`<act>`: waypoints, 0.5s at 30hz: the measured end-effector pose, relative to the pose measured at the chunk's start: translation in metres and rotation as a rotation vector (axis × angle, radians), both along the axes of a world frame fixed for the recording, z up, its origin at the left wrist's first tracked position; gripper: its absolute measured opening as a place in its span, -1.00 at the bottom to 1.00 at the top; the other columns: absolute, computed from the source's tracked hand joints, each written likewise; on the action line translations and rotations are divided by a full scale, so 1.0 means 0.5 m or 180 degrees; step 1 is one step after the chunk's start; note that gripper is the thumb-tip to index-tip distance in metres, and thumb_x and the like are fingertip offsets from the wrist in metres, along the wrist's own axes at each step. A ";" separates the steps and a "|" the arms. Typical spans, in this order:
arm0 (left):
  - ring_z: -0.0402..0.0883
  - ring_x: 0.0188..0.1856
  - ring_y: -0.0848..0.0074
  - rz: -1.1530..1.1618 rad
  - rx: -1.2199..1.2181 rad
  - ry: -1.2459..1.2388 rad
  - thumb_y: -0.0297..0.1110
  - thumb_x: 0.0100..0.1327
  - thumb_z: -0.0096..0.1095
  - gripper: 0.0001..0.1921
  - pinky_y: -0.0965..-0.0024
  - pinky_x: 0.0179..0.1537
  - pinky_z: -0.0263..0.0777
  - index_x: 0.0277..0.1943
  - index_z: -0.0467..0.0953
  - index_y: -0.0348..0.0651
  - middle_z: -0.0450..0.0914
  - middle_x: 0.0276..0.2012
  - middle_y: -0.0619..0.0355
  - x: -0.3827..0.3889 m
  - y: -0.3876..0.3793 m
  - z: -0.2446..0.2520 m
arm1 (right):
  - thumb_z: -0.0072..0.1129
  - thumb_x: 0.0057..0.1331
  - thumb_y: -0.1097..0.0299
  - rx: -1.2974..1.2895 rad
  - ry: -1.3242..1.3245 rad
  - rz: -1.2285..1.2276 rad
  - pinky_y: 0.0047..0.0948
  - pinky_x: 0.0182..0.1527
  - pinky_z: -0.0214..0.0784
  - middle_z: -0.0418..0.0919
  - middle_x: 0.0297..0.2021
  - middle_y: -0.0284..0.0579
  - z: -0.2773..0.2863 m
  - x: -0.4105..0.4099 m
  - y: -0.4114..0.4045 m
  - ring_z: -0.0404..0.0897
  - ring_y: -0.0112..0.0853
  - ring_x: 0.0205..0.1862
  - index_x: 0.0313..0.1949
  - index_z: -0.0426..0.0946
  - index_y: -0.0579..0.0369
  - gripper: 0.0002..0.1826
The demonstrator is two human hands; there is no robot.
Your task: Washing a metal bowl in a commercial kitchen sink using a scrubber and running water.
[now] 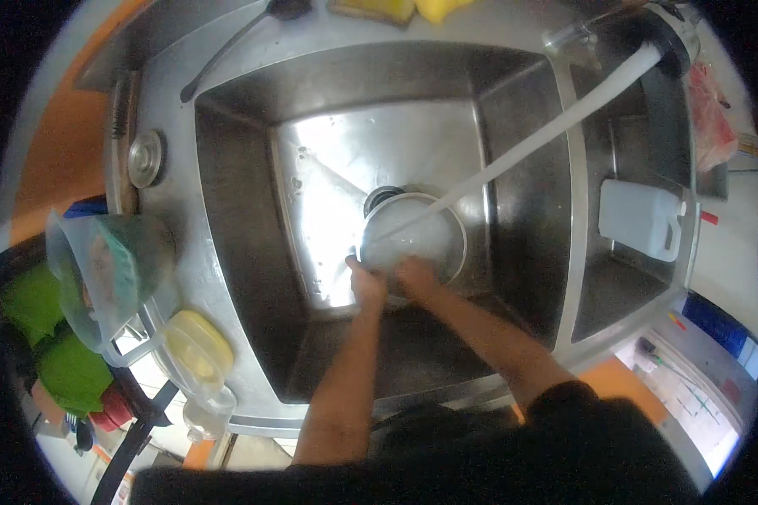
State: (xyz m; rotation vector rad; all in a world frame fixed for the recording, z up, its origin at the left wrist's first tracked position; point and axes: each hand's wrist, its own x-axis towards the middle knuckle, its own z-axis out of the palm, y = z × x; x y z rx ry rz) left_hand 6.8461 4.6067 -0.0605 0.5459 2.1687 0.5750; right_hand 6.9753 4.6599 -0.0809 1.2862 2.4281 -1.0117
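Observation:
A round bowl or pot (439, 237) with a pale rim stands low in the large stainless steel sink (524, 252), partly over the dark drain (382, 199). A thick stream of water (511, 158) from the faucet at the upper right runs into it. My left hand (369, 284) grips the vessel's rim at its lower left, thumb outward. My right hand (415, 276) is at the vessel's near side, partly over its inside; blur hides whether its fingers hold anything.
A white plastic jug (639, 219) lies in the right basin. On the left ledge are a metal lid or strainer (146, 159), a clear plastic container (110, 284) and a yellowish tub (199, 350). A dark long-handled utensil (227, 50) and yellow sponges (379, 7) lie on the far ledge.

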 end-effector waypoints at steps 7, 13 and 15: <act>0.55 -0.23 -0.19 -0.0027 0.0162 0.0057 -0.50 0.09 0.13 -0.47 -0.05 -0.19 0.40 0.11 0.10 -0.35 0.55 -0.36 -0.31 0.003 0.014 0.017 | -0.04 0.23 0.32 0.0353 -0.0947 0.0284 -0.06 -0.15 0.47 0.61 -0.36 0.02 0.010 -0.080 0.160 0.62 -0.14 -0.28 -0.31 0.60 0.10 -0.77; 0.57 -0.23 -0.12 0.0110 -0.0221 0.0299 -0.49 0.13 0.10 -0.45 -0.01 -0.21 0.42 0.16 0.07 -0.37 0.55 -0.35 -0.28 -0.021 -0.010 0.013 | 0.01 0.18 0.38 0.0579 -0.0743 0.0549 -0.13 -0.28 0.50 0.60 -0.40 0.03 -0.019 -0.021 0.046 0.64 -0.20 -0.31 -0.37 0.62 0.15 -0.80; 0.57 -0.25 -0.11 -0.0247 0.0180 0.0052 -0.49 0.12 0.13 -0.45 0.00 -0.21 0.43 0.15 0.09 -0.38 0.56 -0.35 -0.26 0.082 0.086 0.008 | 0.07 0.17 0.35 0.1062 -0.1268 0.0195 -0.16 -0.24 0.48 0.60 -0.33 0.03 -0.173 0.135 0.008 0.61 -0.21 -0.30 -0.33 0.58 0.12 -0.84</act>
